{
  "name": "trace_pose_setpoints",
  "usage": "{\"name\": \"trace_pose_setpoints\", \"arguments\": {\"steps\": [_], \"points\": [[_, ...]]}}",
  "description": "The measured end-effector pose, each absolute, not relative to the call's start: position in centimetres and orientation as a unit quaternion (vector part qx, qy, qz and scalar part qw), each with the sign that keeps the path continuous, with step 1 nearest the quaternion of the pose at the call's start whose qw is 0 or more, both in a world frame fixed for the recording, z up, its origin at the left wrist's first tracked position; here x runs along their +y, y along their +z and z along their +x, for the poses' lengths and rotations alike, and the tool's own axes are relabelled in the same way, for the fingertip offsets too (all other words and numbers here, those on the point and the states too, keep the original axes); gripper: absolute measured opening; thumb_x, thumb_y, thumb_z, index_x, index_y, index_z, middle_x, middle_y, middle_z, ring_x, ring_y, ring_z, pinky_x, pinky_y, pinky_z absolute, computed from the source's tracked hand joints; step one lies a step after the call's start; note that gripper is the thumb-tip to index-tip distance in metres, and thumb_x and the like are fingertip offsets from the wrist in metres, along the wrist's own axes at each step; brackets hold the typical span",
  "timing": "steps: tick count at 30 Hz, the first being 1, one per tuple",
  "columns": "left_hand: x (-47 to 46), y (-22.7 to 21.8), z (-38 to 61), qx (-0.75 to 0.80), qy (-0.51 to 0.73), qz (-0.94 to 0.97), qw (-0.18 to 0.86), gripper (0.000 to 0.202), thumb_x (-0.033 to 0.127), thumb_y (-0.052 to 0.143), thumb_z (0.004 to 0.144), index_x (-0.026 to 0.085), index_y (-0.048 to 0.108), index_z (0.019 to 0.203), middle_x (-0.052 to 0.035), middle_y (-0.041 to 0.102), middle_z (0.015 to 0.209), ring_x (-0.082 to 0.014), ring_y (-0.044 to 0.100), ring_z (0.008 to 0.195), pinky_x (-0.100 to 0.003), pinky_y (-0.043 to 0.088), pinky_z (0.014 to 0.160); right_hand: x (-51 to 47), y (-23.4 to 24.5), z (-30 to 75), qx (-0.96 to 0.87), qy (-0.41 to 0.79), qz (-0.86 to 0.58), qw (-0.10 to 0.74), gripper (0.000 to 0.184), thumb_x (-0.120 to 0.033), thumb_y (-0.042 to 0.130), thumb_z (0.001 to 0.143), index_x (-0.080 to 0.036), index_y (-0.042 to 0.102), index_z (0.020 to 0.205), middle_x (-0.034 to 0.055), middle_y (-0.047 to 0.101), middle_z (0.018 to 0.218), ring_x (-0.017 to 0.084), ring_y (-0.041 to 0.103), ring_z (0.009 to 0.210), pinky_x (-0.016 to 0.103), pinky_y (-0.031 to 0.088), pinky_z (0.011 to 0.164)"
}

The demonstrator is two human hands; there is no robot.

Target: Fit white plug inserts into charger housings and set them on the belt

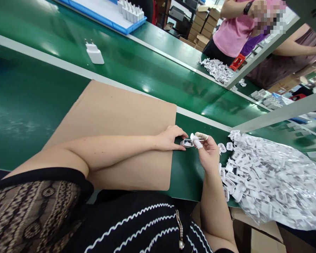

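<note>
No readable text, labels or numbers anywhere.

- Arms were bare, no sleeves past the shoulder.
- Left shoulder had a dark patterned lace sleeve point(34, 207).
- Black knit top point(137, 225) with white wavy stripes, small metal clasp.
- White finger cots on right hand point(209, 153) fingertips point(197, 143).

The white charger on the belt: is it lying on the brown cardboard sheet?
No. The white charger lies on the green belt, well apart from the cardboard sheet.
</note>
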State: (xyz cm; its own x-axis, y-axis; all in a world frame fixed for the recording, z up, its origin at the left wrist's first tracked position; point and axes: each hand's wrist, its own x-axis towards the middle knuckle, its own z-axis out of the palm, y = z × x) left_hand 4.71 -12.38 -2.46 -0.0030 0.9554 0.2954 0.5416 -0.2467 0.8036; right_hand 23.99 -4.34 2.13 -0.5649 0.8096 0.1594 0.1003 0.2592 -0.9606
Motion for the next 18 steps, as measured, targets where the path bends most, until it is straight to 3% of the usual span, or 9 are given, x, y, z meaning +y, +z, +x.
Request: {"name": "trace_pose_setpoints", "arguments": {"steps": [2,6,8,10,12,18], "points": [[-12.4,-2.3,4.7,0.564,0.430,0.662,0.244,0.041,0.044,0.087,0.077,0.022,0.074,0.108,-0.0063,0.076,0.109,-0.0259,0.064,0.108,-0.042,0.040,0.104,-4.2,2.1,24.2,-0.727,0.523,-0.292,0.335,0.028,-0.038,0.079,0.083,-0.025,0.071,0.106,0.0055,0.074,0.109,0.021,0.071,0.098,0.042,0.059,0.091],[-12.6,-2.2,4.7,0.561,0.424,0.668,0.243,0.025,0.042,0.079,0.085,0.023,0.077,0.101,-0.0053,0.077,0.104,-0.0249,0.065,0.108,-0.041,0.040,0.104,-4.0,2.2,24.3,-0.759,0.472,-0.279,0.351,0.020,-0.035,0.078,0.083,-0.024,0.070,0.098,0.0054,0.073,0.104,0.022,0.070,0.095,0.041,0.058,0.088],[-12.6,-2.1,4.7,0.559,0.425,0.670,0.241,0.023,0.038,0.076,0.087,0.023,0.077,0.103,-0.0054,0.077,0.104,-0.0249,0.066,0.108,-0.041,0.040,0.105,-3.9,2.3,24.4,-0.774,0.430,-0.281,0.370,0.021,-0.031,0.075,0.087,-0.025,0.069,0.106,0.0072,0.073,0.111,0.022,0.069,0.098,0.040,0.057,0.088],[-12.6,-2.1,4.8,0.560,0.425,0.669,0.241,0.027,0.037,0.078,0.085,0.023,0.076,0.108,-0.0062,0.077,0.106,-0.0256,0.065,0.110,-0.042,0.040,0.106,-3.9,2.4,24.5,-0.778,0.421,-0.279,0.373,0.036,-0.028,0.073,0.088,-0.026,0.064,0.123,0.0093,0.072,0.124,0.022,0.069,0.104,0.041,0.056,0.090],[-12.6,-2.1,4.8,0.563,0.423,0.667,0.243,0.035,0.039,0.081,0.083,0.023,0.075,0.113,-0.0072,0.077,0.110,-0.0263,0.064,0.112,-0.042,0.039,0.106,-4.0,2.5,24.8,-0.791,0.422,-0.268,0.353,0.044,-0.025,0.073,0.088,-0.027,0.059,0.130,0.0097,0.072,0.126,0.023,0.070,0.105,0.041,0.056,0.091],[-12.4,-2.1,4.6,0.562,0.413,0.670,0.253,0.030,0.043,0.079,0.086,0.023,0.077,0.108,-0.0057,0.078,0.106,-0.0254,0.064,0.110,-0.042,0.038,0.106,-4.2,3.0,25.1,-0.899,0.267,-0.238,0.254,0.027,-0.023,0.066,0.090,-0.028,0.070,0.116,0.0069,0.075,0.113,0.026,0.067,0.101,0.048,0.056,0.093]]}}
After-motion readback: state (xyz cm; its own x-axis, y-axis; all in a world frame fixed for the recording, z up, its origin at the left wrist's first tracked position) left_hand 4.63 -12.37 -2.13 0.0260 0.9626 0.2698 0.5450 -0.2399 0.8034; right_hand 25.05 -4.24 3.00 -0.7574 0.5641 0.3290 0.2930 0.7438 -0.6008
